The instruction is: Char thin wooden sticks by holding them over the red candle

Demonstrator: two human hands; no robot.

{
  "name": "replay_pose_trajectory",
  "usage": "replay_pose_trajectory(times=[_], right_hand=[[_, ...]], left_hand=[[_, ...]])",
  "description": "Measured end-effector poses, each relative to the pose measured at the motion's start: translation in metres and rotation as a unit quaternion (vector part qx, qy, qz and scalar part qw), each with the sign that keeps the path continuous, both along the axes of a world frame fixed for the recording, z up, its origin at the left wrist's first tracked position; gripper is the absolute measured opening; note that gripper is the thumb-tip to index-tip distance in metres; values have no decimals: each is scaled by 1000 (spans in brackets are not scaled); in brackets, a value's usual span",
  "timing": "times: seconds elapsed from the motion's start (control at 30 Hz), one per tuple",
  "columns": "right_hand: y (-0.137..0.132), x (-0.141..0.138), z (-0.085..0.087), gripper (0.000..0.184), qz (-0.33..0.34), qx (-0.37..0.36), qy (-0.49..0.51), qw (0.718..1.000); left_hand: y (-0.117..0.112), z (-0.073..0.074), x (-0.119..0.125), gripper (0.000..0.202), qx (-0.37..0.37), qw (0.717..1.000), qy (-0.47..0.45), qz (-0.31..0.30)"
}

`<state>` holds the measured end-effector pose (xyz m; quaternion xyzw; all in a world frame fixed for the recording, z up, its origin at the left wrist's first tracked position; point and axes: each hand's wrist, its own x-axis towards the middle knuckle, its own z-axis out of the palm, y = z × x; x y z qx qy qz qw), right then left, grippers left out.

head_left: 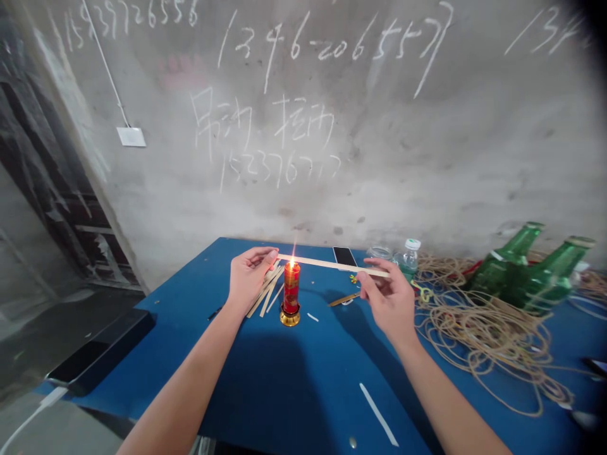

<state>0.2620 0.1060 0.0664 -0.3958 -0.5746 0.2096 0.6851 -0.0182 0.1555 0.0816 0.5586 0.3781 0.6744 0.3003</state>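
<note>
Both hands hold a long wooden strip (332, 264) level across a lit red candle (291, 287), whose flame rises to the strip's lower edge, nearer the left end. The fingers of the left hand (249, 275) close narrowly on that end, while those of the right hand (386, 302) pinch the far end, with the fingertips curled around it. The candle stands in a gold holder (289, 316) between the hands. Shorter loose strips (268, 291) lie just left of it, under the left hand, and a phone (344, 256) lies beyond the held strip. The blue worktop (284, 392) also carries a glass jar (379, 253), a small water bottle (408, 259), two green bottles lying on their sides (507, 268) (554, 278) and a tangled coil of twine (484, 335). A dark tablet (97, 351) with a white cable (28, 426) sits at the near left edge. Behind rises a rough concrete wall (379, 189), marked with chalked numbers and characters and fitted with a white switch plate (131, 136).
</note>
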Motion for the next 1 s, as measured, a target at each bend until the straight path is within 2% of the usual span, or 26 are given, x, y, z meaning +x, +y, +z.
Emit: replay_pose_trajectory(times=[0.17, 0.33, 0.47, 0.73, 1.0], right_hand=[[-1, 1, 2, 24, -36, -2, 19, 999], [2, 3, 4, 30, 5, -25, 106, 994], [2, 2, 6, 31, 21, -20, 133, 991], [1, -5, 5, 31, -56, 13, 165, 985], [2, -5, 2, 35, -61, 15, 194, 979]], left_hand=[[-1, 0, 0, 26, -3, 1000, 13, -8], [-1, -3, -1, 24, -2, 998, 55, -20], [-1, -4, 2, 21, 7, 997, 74, 6], [-4, -2, 6, 17, 71, 985, 151, 35], [-1, -4, 4, 16, 90, 985, 134, 66]])
